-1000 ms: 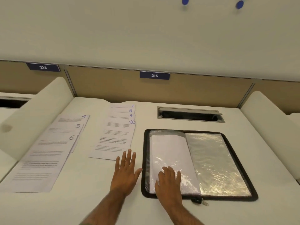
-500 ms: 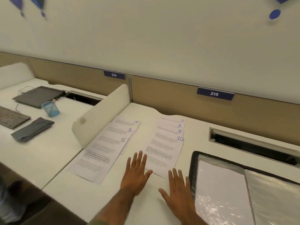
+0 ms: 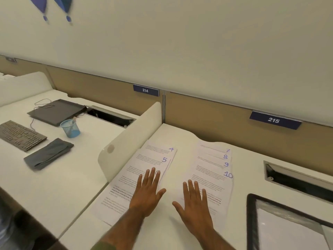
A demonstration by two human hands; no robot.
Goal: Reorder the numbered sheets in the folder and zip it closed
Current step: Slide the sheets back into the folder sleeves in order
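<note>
The left hand (image 3: 146,193) lies spread flat on the white printed sheets (image 3: 144,159) fanned 4, 5; the right hand (image 3: 195,206), equally open-fingered, on the fan numbered 7–10 (image 3: 210,170). Thin, limp paper likely slides; pinch a near edge. The black-rimmed folder (image 3: 250,222) lies open rightward.

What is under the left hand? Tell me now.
The left hand is spread over the front sheet of the left stack, which overlaps sheet 5 and sheet 4. Its fingers cover that sheet's number; only a curl of ink shows.
</note>
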